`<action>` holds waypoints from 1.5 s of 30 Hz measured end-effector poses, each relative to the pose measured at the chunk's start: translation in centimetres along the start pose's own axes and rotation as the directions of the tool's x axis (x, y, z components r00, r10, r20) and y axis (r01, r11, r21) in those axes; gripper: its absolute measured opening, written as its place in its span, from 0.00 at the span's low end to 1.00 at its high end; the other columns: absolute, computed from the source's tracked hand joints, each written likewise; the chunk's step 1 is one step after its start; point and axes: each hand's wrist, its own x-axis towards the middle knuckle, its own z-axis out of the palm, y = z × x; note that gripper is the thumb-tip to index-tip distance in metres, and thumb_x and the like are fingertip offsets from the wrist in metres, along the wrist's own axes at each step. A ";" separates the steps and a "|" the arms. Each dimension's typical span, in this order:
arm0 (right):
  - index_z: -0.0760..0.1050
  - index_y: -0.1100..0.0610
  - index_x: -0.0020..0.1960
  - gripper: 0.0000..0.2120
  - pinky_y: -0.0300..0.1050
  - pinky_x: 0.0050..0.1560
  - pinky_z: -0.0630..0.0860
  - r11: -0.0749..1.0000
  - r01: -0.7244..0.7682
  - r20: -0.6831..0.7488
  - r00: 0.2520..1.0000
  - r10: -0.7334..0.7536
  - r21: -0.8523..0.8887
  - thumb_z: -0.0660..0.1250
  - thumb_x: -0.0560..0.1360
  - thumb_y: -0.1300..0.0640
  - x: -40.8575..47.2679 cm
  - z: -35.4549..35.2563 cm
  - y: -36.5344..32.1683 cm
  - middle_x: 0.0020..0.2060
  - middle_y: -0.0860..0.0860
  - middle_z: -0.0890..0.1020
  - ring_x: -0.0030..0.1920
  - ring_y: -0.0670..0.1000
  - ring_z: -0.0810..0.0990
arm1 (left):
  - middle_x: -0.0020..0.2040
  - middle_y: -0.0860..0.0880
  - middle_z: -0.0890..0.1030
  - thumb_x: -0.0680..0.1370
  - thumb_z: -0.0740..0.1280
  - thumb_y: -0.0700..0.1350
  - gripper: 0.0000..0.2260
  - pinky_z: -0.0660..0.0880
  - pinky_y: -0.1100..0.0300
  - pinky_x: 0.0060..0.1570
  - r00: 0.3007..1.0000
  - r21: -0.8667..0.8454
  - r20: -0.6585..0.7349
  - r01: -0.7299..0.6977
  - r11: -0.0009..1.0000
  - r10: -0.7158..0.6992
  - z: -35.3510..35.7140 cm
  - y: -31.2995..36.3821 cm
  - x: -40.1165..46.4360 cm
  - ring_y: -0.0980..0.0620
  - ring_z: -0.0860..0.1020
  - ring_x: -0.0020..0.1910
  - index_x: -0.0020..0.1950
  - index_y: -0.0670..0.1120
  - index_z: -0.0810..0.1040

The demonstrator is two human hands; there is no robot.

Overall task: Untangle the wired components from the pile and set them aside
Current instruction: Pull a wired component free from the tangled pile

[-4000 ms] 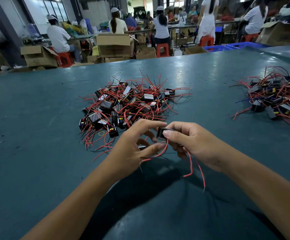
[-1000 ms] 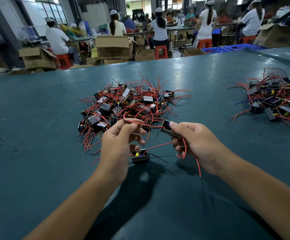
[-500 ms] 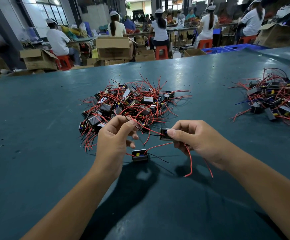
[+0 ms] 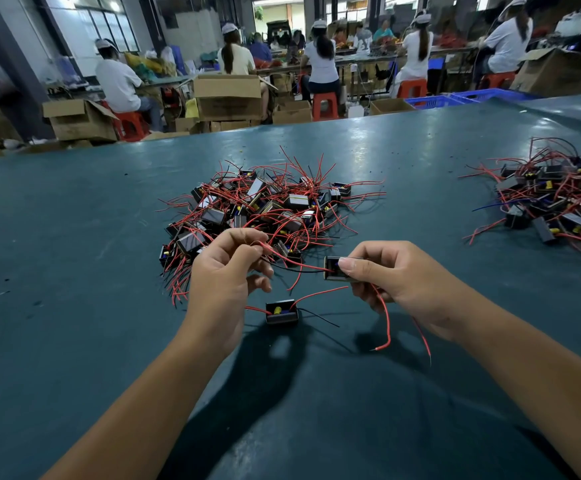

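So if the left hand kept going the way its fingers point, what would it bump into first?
Probably the component that the right hand pinches. The left hand, pinching red wires, points right toward it across a gap. Depth is hard to judge.

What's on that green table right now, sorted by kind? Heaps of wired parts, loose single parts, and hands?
Heaps of wired parts: 2, the central pile and the right pile
Single parts: 2, a held component and a loose component
Hands: 2, left hand, right hand
Total: 6
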 end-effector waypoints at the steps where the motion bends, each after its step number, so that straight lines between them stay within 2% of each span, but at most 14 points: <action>1: 0.79 0.53 0.38 0.13 0.38 0.31 0.71 1.000 0.006 0.008 1.000 -0.006 -0.003 0.71 0.70 0.43 0.0 0.0 0.0 0.31 0.53 0.79 0.30 0.49 0.73 | 0.35 0.48 0.78 0.79 0.61 0.31 0.12 0.73 0.60 0.28 1.000 -0.001 0.000 -0.009 1.000 0.009 -0.1 0.0 0.0 0.52 0.75 0.31 0.44 0.44 0.79; 6: 0.79 0.57 0.41 0.15 0.41 0.33 0.72 0.999 0.029 0.034 0.999 -0.028 -0.025 0.71 0.71 0.44 0.0 0.0 0.1 0.31 0.53 0.79 0.31 0.50 0.73 | 0.36 0.48 0.79 0.80 0.67 0.40 0.06 0.72 0.61 0.26 0.998 -0.006 -0.042 -0.038 0.999 0.038 -0.4 -0.4 0.4 0.52 0.76 0.30 0.44 0.47 0.77; 10: 0.78 0.59 0.41 0.17 0.38 0.32 0.72 0.996 0.053 0.033 0.998 -0.050 -0.077 0.71 0.71 0.44 0.0 0.0 0.1 0.30 0.52 0.79 0.29 0.49 0.73 | 0.38 0.50 0.80 0.80 0.69 0.49 0.06 0.72 0.61 0.26 0.996 0.003 -0.081 -0.044 0.999 0.044 -0.7 -0.5 0.6 0.54 0.76 0.31 0.50 0.48 0.76; 14: 0.78 0.58 0.41 0.18 0.39 0.31 0.71 0.993 0.047 -0.023 0.999 -0.050 -0.105 0.71 0.70 0.42 0.2 -0.1 0.3 0.30 0.52 0.79 0.29 0.49 0.73 | 0.44 0.52 0.79 0.74 0.73 0.53 0.13 0.75 0.59 0.35 0.978 0.249 -0.120 -0.138 0.959 0.172 -0.8 -0.5 0.6 0.54 0.76 0.40 0.54 0.50 0.77; 17: 0.79 0.58 0.41 0.20 0.40 0.31 0.71 0.990 0.031 -0.079 0.996 -0.042 -0.135 0.71 0.68 0.40 0.3 -0.3 0.5 0.30 0.51 0.80 0.30 0.48 0.74 | 0.50 0.49 0.78 0.75 0.72 0.52 0.09 0.75 0.51 0.46 0.916 0.528 0.007 -0.344 0.777 0.401 -1.1 0.2 0.6 0.51 0.77 0.47 0.52 0.52 0.79; 20: 0.79 0.56 0.39 0.17 0.39 0.30 0.72 0.992 0.022 -0.116 0.993 -0.036 -0.124 0.72 0.70 0.41 0.4 -0.4 0.6 0.29 0.51 0.80 0.29 0.49 0.74 | 0.53 0.50 0.75 0.76 0.72 0.50 0.07 0.73 0.48 0.55 0.778 0.649 0.249 -0.576 0.498 0.576 -1.1 0.7 0.3 0.48 0.76 0.55 0.48 0.47 0.82; 22: 0.79 0.54 0.38 0.13 0.40 0.30 0.72 0.993 0.019 -0.134 0.990 -0.035 -0.120 0.72 0.73 0.45 0.5 -0.4 0.7 0.29 0.51 0.80 0.29 0.49 0.74 | 0.52 0.50 0.77 0.75 0.72 0.51 0.08 0.71 0.45 0.56 0.727 0.674 0.349 -0.633 0.381 0.591 -0.8 0.7 0.0 0.47 0.76 0.54 0.44 0.47 0.83; 26: 0.78 0.56 0.38 0.13 0.41 0.29 0.71 0.994 0.005 -0.179 0.983 -0.024 -0.105 0.71 0.75 0.48 0.6 -0.4 0.9 0.29 0.51 0.80 0.29 0.50 0.74 | 0.49 0.53 0.79 0.75 0.70 0.54 0.11 0.66 0.52 0.53 0.661 0.689 0.507 -0.696 0.201 0.553 -0.2 0.5 -0.7 0.49 0.75 0.48 0.37 0.48 0.83; 29: 0.78 0.57 0.39 0.14 0.41 0.27 0.70 0.995 -0.016 -0.202 0.979 -0.004 -0.097 0.71 0.75 0.48 0.8 -0.4 1.1 0.29 0.51 0.80 0.28 0.49 0.73 | 0.46 0.54 0.80 0.75 0.71 0.55 0.11 0.66 0.51 0.50 0.608 0.652 0.594 -0.747 0.128 0.526 -0.2 0.5 -0.8 0.50 0.76 0.45 0.36 0.50 0.83; 33: 0.78 0.58 0.39 0.15 0.41 0.27 0.69 0.992 -0.049 -0.202 0.979 0.025 -0.114 0.71 0.76 0.47 0.8 -0.6 1.4 0.28 0.50 0.80 0.28 0.49 0.73 | 0.44 0.54 0.80 0.76 0.69 0.54 0.11 0.68 0.49 0.46 0.619 0.631 0.671 -0.766 0.123 0.409 -0.3 0.4 -0.6 0.50 0.76 0.43 0.39 0.49 0.82; 36: 0.78 0.58 0.43 0.16 0.42 0.31 0.71 0.972 -0.091 -0.183 0.982 0.051 -0.218 0.70 0.75 0.44 0.9 -1.1 1.5 0.30 0.51 0.83 0.29 0.48 0.76 | 0.41 0.57 0.78 0.78 0.68 0.53 0.10 0.70 0.51 0.45 0.706 0.661 0.651 -0.708 0.248 0.280 -0.7 0.2 -0.5 0.57 0.73 0.39 0.42 0.49 0.81; 39: 0.76 0.57 0.47 0.14 0.44 0.34 0.73 0.922 -0.121 -0.193 0.980 0.052 -0.367 0.69 0.77 0.45 1.0 -2.1 1.7 0.32 0.51 0.85 0.29 0.48 0.79 | 0.39 0.63 0.75 0.79 0.69 0.48 0.04 0.72 0.56 0.43 0.754 0.667 0.626 -0.651 0.362 0.200 -0.9 -0.3 -0.3 0.63 0.72 0.38 0.46 0.49 0.81; 42: 0.76 0.57 0.47 0.12 0.39 0.30 0.72 0.867 -0.165 -0.136 0.984 0.114 -0.471 0.68 0.78 0.47 0.9 -3.2 1.5 0.34 0.50 0.86 0.31 0.46 0.81 | 0.40 0.62 0.78 0.79 0.70 0.44 0.01 0.74 0.62 0.43 0.785 0.653 0.589 -0.602 0.459 0.191 -0.9 -0.3 -0.3 0.60 0.77 0.41 0.48 0.49 0.82; 45: 0.77 0.58 0.47 0.11 0.37 0.25 0.71 0.863 -0.177 -0.125 0.983 0.133 -0.473 0.68 0.79 0.49 0.8 -4.1 1.4 0.36 0.52 0.86 0.29 0.44 0.79 | 0.40 0.61 0.80 0.78 0.71 0.41 0.02 0.73 0.67 0.43 0.806 0.640 0.559 -0.569 0.517 0.195 -0.8 -0.4 -0.4 0.57 0.79 0.41 0.48 0.48 0.83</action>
